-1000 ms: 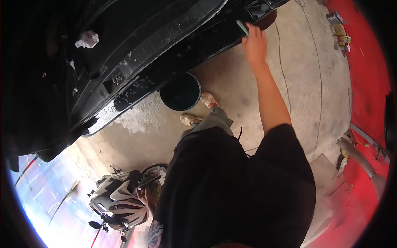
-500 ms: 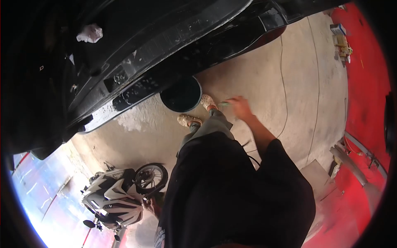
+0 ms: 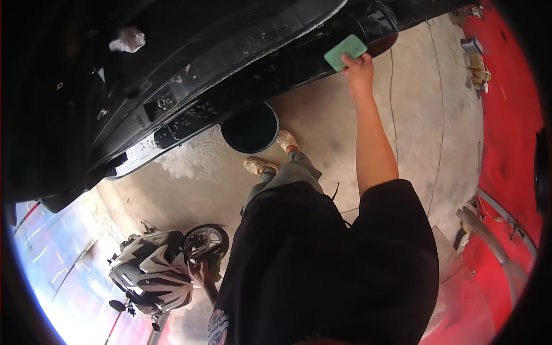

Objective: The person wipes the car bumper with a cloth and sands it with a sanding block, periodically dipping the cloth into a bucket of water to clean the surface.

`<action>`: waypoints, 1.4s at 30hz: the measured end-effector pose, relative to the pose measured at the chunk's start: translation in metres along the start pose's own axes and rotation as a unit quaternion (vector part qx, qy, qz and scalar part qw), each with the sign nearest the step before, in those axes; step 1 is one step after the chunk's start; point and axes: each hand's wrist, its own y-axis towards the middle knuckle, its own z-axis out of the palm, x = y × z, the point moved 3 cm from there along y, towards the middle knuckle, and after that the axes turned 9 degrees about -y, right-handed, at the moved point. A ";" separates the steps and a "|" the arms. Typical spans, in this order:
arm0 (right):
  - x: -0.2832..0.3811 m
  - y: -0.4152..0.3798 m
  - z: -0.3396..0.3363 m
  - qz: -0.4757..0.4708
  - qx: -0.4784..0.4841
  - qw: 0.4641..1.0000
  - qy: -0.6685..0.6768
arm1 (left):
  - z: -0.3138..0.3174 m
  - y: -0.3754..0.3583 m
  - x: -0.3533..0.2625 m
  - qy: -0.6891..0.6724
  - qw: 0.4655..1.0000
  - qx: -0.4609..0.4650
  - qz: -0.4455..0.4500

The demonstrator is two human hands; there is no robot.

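My right hand is stretched forward, its fingers closed on a flat, rectangular green sponge. The sponge is at the lower edge of a glossy black car body, near a dark red light; whether it touches the surface cannot be told. Down at my left side, my left hand has curled fingers around something small and dark that I cannot make out. A dull green patch shows beside that hand. Below the car edge stands a round dark bucket, in front of my feet.
A motorcycle stands at my left. Thin cables run across the concrete floor on the right. Small boxes lie by the red area, with pipes nearer me. A crumpled whitish piece is on the car.
My right hand has swung forward and up from beside my foot to the car edge, bringing the sponge into plain view. My left hand has shifted slightly forward.
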 end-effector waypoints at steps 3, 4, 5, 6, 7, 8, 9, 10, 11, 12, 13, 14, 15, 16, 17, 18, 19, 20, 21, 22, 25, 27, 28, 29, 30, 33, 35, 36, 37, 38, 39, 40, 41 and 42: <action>0.014 -0.006 0.020 0.020 -0.027 0.999 0.012 | -0.003 -0.010 -0.005 -0.003 1.000 0.004 -0.020; 0.015 -0.010 0.018 0.015 -0.033 0.999 0.004 | -0.005 -0.012 -0.004 0.008 1.000 -0.006 -0.023; 0.006 -0.014 0.012 -0.002 -0.039 0.999 -0.034 | -0.001 -0.013 -0.001 0.015 0.999 -0.016 -0.026; -0.019 -0.025 0.001 -0.017 -0.045 0.996 -0.072 | 0.001 -0.018 0.008 -0.032 0.999 -0.027 -0.020; -0.050 -0.040 -0.015 -0.030 -0.050 0.992 -0.111 | 0.001 -0.021 0.013 -0.036 0.999 -0.027 -0.020; -0.086 -0.062 -0.037 -0.046 -0.017 0.985 -0.163 | 0.001 -0.025 0.018 -0.029 0.999 -0.026 -0.024; -0.163 -0.083 -0.067 -0.051 0.035 0.987 -0.146 | 0.002 -0.028 0.022 -0.024 0.999 -0.024 -0.023; -0.223 -0.113 -0.108 -0.042 0.148 0.897 -0.414 | 0.004 -0.029 0.025 -0.018 0.999 -0.018 -0.025; -0.244 -0.164 -0.143 0.108 0.281 0.837 -0.457 | 0.004 -0.032 0.027 -0.014 0.999 -0.014 -0.027; -0.262 -0.220 -0.179 0.228 0.421 0.720 -0.503 | 0.004 -0.036 0.029 -0.011 0.999 -0.010 -0.028; -0.238 -0.267 -0.195 0.298 0.564 0.527 -0.562 | 0.005 -0.037 0.031 -0.010 0.999 -0.007 -0.031; -0.207 -0.315 -0.214 0.459 0.527 0.546 -0.462 | 0.006 -0.038 0.031 -0.009 0.999 -0.004 -0.031; -0.181 -0.344 -0.221 0.541 0.495 0.543 -0.409 | 0.007 -0.038 0.030 -0.008 0.999 -0.001 -0.031; -0.157 -0.361 -0.220 0.603 0.465 0.540 -0.359 | 0.008 -0.037 0.028 -0.008 0.999 0.003 -0.034; -0.140 -0.371 -0.221 0.642 0.444 0.535 -0.322 | 0.009 -0.035 0.026 -0.011 0.999 0.006 -0.035; -0.129 -0.377 -0.223 0.665 0.433 0.532 -0.296 | 0.011 -0.031 0.021 -0.015 0.999 0.010 -0.036; -0.122 -0.380 -0.226 0.673 0.430 0.535 -0.275 | 0.013 -0.026 0.017 -0.021 0.999 0.014 -0.039; -0.123 -0.382 -0.231 0.678 0.431 0.538 -0.254 | 0.014 -0.021 0.011 -0.026 0.999 0.019 -0.043; -0.122 -0.382 -0.235 0.683 0.432 0.541 -0.232 | 0.016 -0.016 0.006 -0.034 0.998 0.021 -0.047; -0.121 -0.381 -0.237 0.685 0.433 0.546 -0.212 | 0.018 -0.011 0.003 -0.043 0.998 0.026 -0.048; -0.095 -0.371 -0.231 0.702 0.397 0.576 -0.131 | 0.014 0.007 -0.010 -0.049 0.998 0.034 -0.016; -0.084 -0.356 -0.225 0.697 0.394 0.597 -0.054 | 0.012 0.018 -0.016 -0.048 0.998 0.039 0.020; -0.084 -0.350 -0.225 0.684 0.410 0.603 -0.006 | 0.015 0.019 -0.021 -0.050 0.998 0.026 0.007; -0.083 -0.346 -0.224 0.670 0.424 0.608 0.044 | 0.017 0.020 -0.028 -0.046 0.999 0.028 0.007; -0.087 -0.344 -0.222 0.644 0.440 0.624 0.039 | 0.020 0.023 -0.034 -0.043 0.999 0.030 0.008; -0.100 -0.345 -0.220 0.584 0.468 0.663 -0.004 | 0.026 0.025 -0.036 -0.048 0.998 0.032 0.019; -0.093 -0.342 -0.228 0.595 0.461 0.651 -0.098 | 0.027 0.023 -0.041 -0.030 0.998 0.037 0.031; -0.090 -0.342 -0.234 0.610 0.451 0.633 -0.157 | 0.030 0.018 -0.052 -0.036 0.998 0.038 0.018; -0.095 -0.349 -0.245 0.590 0.491 0.591 -0.248 | 0.028 0.017 -0.047 -0.038 0.998 0.041 0.014; -0.103 -0.357 -0.258 0.561 0.525 0.545 -0.337 | 0.026 0.016 -0.039 -0.041 0.998 0.044 0.012; -0.108 -0.363 -0.265 0.524 0.552 0.492 -0.424 | 0.027 0.017 -0.035 -0.045 0.998 0.046 0.010; -0.102 -0.372 -0.261 0.508 0.577 0.464 -0.441 | 0.028 0.014 -0.038 -0.032 0.998 0.042 0.041; -0.095 -0.384 -0.259 0.491 0.601 0.434 -0.457 | 0.026 0.013 -0.038 -0.035 0.998 0.043 0.039; -0.089 -0.392 -0.256 0.477 0.622 0.415 -0.462 | 0.026 0.012 -0.036 -0.040 0.998 0.043 0.036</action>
